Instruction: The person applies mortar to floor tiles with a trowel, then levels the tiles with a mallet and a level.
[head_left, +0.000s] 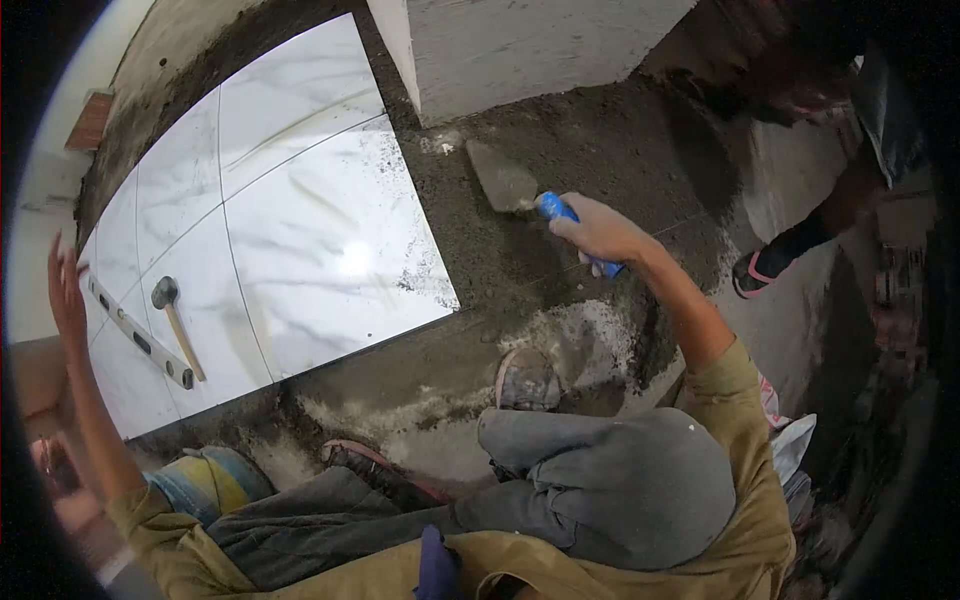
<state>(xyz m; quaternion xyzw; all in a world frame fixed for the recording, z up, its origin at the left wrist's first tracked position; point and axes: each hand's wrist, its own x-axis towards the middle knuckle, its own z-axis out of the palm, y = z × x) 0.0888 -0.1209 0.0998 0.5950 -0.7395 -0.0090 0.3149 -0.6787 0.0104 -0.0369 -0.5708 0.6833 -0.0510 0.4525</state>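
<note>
Observed from where I stand: shirt [370, 570], mustard-brown, its sleeves [727, 378] ending mid-arm. Against the shirt's front, one narrow dark purple strip [437, 566], material unclear. Adjoining the shirt, grey trousers [640, 490], creased, bearing one small pale speck [690, 428]. Farthest from the shirt, dusty footwear [530, 382] with pinkish edging.

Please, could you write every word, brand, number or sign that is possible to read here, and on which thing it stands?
No text can be read in this picture.
Level: any marks are too small to read.
Trowel: no lettering can be made out.
White plastic at the right: its reddish patches are too blurred to tell whether they are print.
</note>
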